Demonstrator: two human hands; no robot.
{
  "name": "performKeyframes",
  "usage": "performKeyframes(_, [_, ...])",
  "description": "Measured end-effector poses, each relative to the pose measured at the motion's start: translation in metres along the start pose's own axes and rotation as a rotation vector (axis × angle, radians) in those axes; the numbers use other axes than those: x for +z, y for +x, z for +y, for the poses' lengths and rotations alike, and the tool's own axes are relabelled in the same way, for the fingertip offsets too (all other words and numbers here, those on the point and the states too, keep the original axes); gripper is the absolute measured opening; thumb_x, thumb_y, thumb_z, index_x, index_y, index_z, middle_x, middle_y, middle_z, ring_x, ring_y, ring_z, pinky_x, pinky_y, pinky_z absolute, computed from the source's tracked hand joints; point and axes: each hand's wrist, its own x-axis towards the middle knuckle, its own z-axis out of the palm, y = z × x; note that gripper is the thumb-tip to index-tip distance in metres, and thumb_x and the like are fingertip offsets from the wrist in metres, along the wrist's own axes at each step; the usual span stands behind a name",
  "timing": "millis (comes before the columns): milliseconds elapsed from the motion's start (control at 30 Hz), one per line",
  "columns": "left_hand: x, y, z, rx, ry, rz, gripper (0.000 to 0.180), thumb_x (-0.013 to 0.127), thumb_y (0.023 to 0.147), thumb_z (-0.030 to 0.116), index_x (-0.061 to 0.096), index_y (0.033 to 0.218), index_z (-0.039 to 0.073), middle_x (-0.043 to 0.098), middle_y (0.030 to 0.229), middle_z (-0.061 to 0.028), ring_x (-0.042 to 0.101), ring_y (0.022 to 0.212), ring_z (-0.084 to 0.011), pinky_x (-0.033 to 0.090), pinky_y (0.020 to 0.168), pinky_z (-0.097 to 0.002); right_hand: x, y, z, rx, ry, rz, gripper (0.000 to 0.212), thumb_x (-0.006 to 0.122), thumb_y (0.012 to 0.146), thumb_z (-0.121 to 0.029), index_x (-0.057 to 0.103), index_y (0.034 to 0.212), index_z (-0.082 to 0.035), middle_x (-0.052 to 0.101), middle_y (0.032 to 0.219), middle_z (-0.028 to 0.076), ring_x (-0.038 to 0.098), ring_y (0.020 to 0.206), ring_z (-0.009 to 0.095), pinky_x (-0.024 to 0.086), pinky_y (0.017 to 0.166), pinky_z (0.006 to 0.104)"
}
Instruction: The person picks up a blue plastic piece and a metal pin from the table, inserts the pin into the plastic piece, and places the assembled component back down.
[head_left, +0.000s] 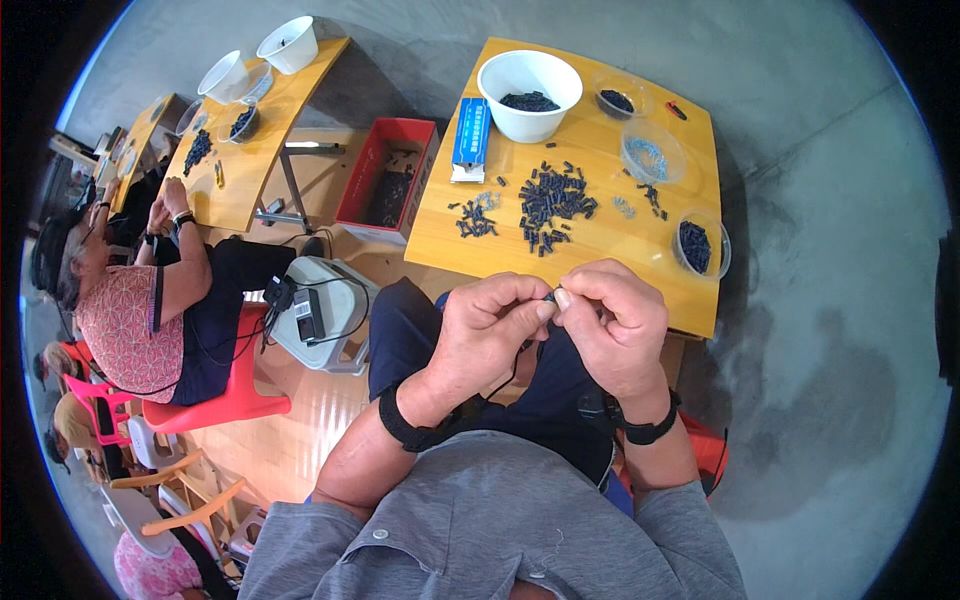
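Note:
My left hand point(492, 318) and my right hand point(614, 318) meet in front of the table's near edge, fingertips pinched together. Between them is a small black plastic part point(551, 296), mostly hidden by the thumbs and forefingers. Beyond my hands, a heap of short black plastic pieces point(556, 196) lies on the yellow wooden table point(450, 240). A smaller group of black pieces point(476, 220) sits to its left beside some small clear or silvery bits point(488, 200). More such bits point(624, 207) lie right of the heap.
On the table stand a white tub point(530, 125), a blue box point(471, 140) and clear bowls of small parts point(694, 246), point(652, 152). Left of it are a red bin point(368, 215) on the floor and a grey stool point(322, 318). A person point(130, 320) sits at another table.

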Motion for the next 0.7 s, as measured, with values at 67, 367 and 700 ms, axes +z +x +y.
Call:
performKeyframes(67, [0.002, 0.001, -0.003, 0.004, -0.012, 0.037, 0.007, 0.059, 0.088, 0.003, 0.064, 0.091, -0.002, 0.060, 0.071, -0.0005, 0.053, 0.062, -0.0032, 0.043, 0.052, -0.0183, 0.003, 0.001, -0.001, -0.009, -0.056, 0.003, 0.008, 0.064, 0.075, 0.007, 0.061, 0.081, 0.002, 0.061, 0.076, 0.011, 0.059, 0.061, 0.017, 0.046, 0.053, 0.0260])
performKeyframes(367, [-0.001, 0.010, -0.004, 0.036, -0.017, -0.015, 0.009, 0.060, 0.090, 0.010, 0.066, 0.091, 0.003, 0.061, 0.066, 0.0013, 0.050, 0.051, -0.0013, 0.037, 0.039, -0.0161, 0.003, -0.002, 0.003, -0.039, -0.122, -0.001, 0.007, 0.062, 0.077, 0.006, 0.062, 0.083, 0.002, 0.060, 0.074, 0.012, 0.059, 0.060, 0.021, 0.046, 0.053, 0.0296])
performKeyframes(700, [-0.002, 0.010, -0.003, -0.064, -0.144, -0.065, 0.011, 0.060, 0.089, 0.011, 0.065, 0.095, 0.003, 0.065, 0.069, -0.0019, 0.056, 0.052, -0.0039, 0.039, 0.040, -0.0166, -0.015, 0.007, 0.002, 0.200, 0.203, -0.154, 0.009, 0.054, 0.086, 0.003, 0.060, 0.092, 0.006, 0.058, 0.076, 0.008, 0.058, 0.059, 0.010, 0.046, 0.053, 0.0212])
